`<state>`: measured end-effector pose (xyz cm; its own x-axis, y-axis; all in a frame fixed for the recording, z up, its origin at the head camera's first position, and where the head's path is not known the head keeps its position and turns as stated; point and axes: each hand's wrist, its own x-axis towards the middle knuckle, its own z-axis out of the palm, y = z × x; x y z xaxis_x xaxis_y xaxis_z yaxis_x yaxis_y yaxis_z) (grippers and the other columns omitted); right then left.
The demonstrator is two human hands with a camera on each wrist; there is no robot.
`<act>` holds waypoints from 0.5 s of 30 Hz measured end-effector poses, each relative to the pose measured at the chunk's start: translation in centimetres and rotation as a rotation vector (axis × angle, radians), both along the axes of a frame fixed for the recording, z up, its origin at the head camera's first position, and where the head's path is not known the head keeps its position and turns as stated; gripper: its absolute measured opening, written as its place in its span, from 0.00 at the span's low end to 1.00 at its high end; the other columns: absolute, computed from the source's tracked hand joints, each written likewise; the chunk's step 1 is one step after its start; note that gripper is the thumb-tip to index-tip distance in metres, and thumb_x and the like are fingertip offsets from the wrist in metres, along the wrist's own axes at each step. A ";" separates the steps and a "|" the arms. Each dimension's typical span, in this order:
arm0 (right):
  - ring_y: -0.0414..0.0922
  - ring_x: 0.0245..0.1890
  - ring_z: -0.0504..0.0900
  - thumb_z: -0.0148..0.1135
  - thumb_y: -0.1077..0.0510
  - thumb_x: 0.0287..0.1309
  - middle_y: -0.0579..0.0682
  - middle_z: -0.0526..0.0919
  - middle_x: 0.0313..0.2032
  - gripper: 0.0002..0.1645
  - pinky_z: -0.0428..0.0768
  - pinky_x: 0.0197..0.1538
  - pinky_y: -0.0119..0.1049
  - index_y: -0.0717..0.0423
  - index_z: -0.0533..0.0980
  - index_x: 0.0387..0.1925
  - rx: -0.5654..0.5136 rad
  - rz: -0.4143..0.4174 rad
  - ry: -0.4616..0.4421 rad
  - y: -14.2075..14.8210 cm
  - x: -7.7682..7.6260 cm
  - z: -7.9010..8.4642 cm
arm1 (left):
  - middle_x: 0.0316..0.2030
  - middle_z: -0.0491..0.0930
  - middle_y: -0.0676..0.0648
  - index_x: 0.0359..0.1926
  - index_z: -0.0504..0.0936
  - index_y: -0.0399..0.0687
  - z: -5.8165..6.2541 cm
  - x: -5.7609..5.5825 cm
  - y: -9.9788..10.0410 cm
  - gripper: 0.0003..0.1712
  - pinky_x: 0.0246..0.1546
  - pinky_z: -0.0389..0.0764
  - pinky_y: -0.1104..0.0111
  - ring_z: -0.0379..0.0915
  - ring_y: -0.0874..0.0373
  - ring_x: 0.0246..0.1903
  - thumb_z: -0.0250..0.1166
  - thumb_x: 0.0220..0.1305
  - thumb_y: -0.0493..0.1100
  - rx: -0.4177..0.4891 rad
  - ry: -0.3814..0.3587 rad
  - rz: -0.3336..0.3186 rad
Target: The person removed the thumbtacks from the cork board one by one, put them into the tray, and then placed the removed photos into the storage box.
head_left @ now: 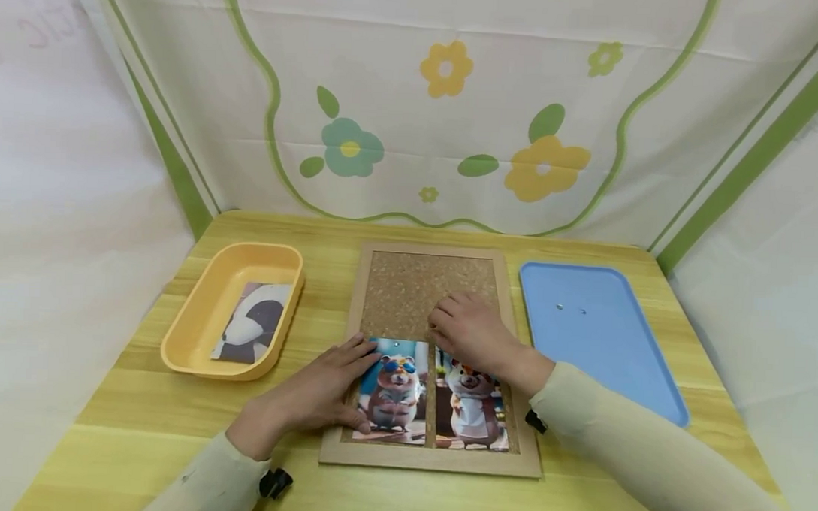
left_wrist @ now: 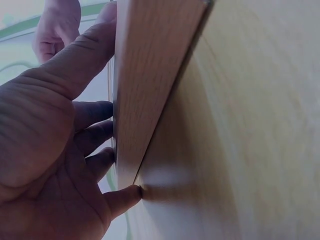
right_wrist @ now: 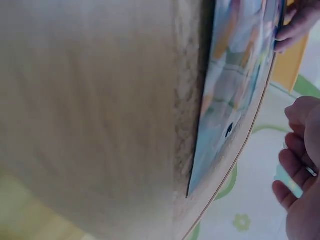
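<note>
Resting the left hand (head_left: 323, 384), fingers spread wide and nearly straight, against the left side of a rectangular cork board (head_left: 414, 297) with a pale wooden border (head_left: 432, 460), at lower centre of the head view, thumb by the lower left corner of a glossy rectangular hamster photo with blue sunglasses (head_left: 395, 398). Holding the right hand (head_left: 474, 329) over the top edge of a second glossy rectangular hamster photo with a white apron (head_left: 472, 423), just right of centre, fingers curled in and narrow. Cannot tell about any pinch there; can make out only a small silvery fleck (right_wrist: 311, 171) among those fingers in the right wrist view.

Can see both photos lying flat, side by side, on the lower half of the cork, with a tiny tack (head_left: 396, 344) near the top of the left one. Judging by the thin glossy sheets, would expect little weight, some stiffness, a slippery face and easily bent corners; best held by the side edges with flat fingers. Would expect more weight and rigidity from the board, best steadied by the border.

Can also see, on the yellow wood-grain counter (head_left: 119, 426), a yellow-orange plastic tub (head_left: 239, 268) at left, with a grey, white and pinkish printed sheet (head_left: 252, 325) inside, and at right a flat blue tray (head_left: 602, 352) with two tiny metallic bits (head_left: 559, 306).
</note>
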<state>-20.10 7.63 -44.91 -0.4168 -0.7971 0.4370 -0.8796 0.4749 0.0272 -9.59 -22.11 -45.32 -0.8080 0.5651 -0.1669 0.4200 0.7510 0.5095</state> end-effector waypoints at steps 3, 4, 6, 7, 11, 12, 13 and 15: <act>0.47 0.45 0.82 0.72 0.56 0.67 0.46 0.84 0.41 0.04 0.81 0.56 0.48 0.48 0.83 0.41 0.044 0.057 0.066 -0.4 -0.2 0.0 | 0.83 0.52 0.40 0.82 0.60 0.43 0.0 0.0 0.0 0.64 0.80 0.53 0.39 0.38 0.41 0.84 0.78 0.55 0.67 -0.002 0.002 0.002; 0.47 0.45 0.82 0.72 0.56 0.68 0.46 0.84 0.41 0.04 0.80 0.56 0.48 0.48 0.83 0.41 0.063 0.070 0.077 -0.6 -0.3 0.0 | 0.83 0.52 0.40 0.82 0.60 0.43 0.0 0.0 0.0 0.63 0.79 0.53 0.39 0.38 0.41 0.84 0.78 0.56 0.67 -0.004 0.005 0.001; 0.47 0.46 0.81 0.71 0.54 0.69 0.45 0.85 0.42 0.04 0.79 0.54 0.47 0.47 0.83 0.42 0.096 0.090 0.100 -0.9 -0.4 0.0 | 0.83 0.52 0.40 0.82 0.60 0.43 0.1 0.0 0.0 0.63 0.79 0.53 0.39 0.39 0.41 0.84 0.78 0.56 0.67 -0.006 0.006 0.002; 0.47 0.46 0.81 0.70 0.53 0.69 0.45 0.85 0.42 0.04 0.78 0.53 0.46 0.47 0.83 0.42 0.111 0.095 0.111 -1.0 -0.5 0.0 | 0.83 0.52 0.40 0.82 0.60 0.44 0.1 0.0 0.1 0.64 0.80 0.53 0.39 0.38 0.41 0.84 0.78 0.56 0.67 -0.007 0.006 0.002; 0.46 0.44 0.80 0.68 0.53 0.71 0.44 0.84 0.41 0.03 0.76 0.49 0.45 0.46 0.82 0.41 0.136 0.115 0.125 -1.5 -0.6 0.1 | 0.83 0.52 0.41 0.82 0.59 0.44 0.1 0.0 0.2 0.64 0.80 0.53 0.40 0.38 0.42 0.84 0.79 0.55 0.67 -0.005 0.002 0.006; 0.46 0.44 0.80 0.68 0.53 0.71 0.44 0.84 0.41 0.03 0.76 0.49 0.45 0.46 0.82 0.41 0.140 0.121 0.126 -1.6 -0.6 0.1 | 0.83 0.52 0.41 0.83 0.59 0.44 0.1 0.1 0.2 0.64 0.80 0.53 0.40 0.38 0.42 0.84 0.79 0.55 0.67 -0.005 0.002 0.008; 0.46 0.44 0.80 0.68 0.53 0.71 0.44 0.84 0.41 0.03 0.76 0.49 0.45 0.46 0.82 0.41 0.145 0.128 0.125 -1.7 -0.6 0.1 | 0.83 0.52 0.41 0.83 0.59 0.44 0.1 0.1 0.2 0.64 0.80 0.53 0.40 0.38 0.42 0.84 0.79 0.55 0.67 -0.005 0.003 0.008; 0.46 0.45 0.81 0.68 0.53 0.70 0.44 0.84 0.42 0.03 0.77 0.51 0.45 0.46 0.82 0.42 0.156 0.143 0.117 -1.8 -0.7 0.1 | 0.83 0.52 0.41 0.83 0.59 0.44 0.1 0.1 0.2 0.64 0.80 0.53 0.40 0.38 0.42 0.84 0.79 0.54 0.67 -0.005 0.003 0.010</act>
<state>-20.82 5.84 -44.83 -0.2483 -0.9061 0.3426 -0.9243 0.3274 0.1962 -9.51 -21.93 -45.21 -0.8142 0.5559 -0.1673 0.4139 0.7580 0.5041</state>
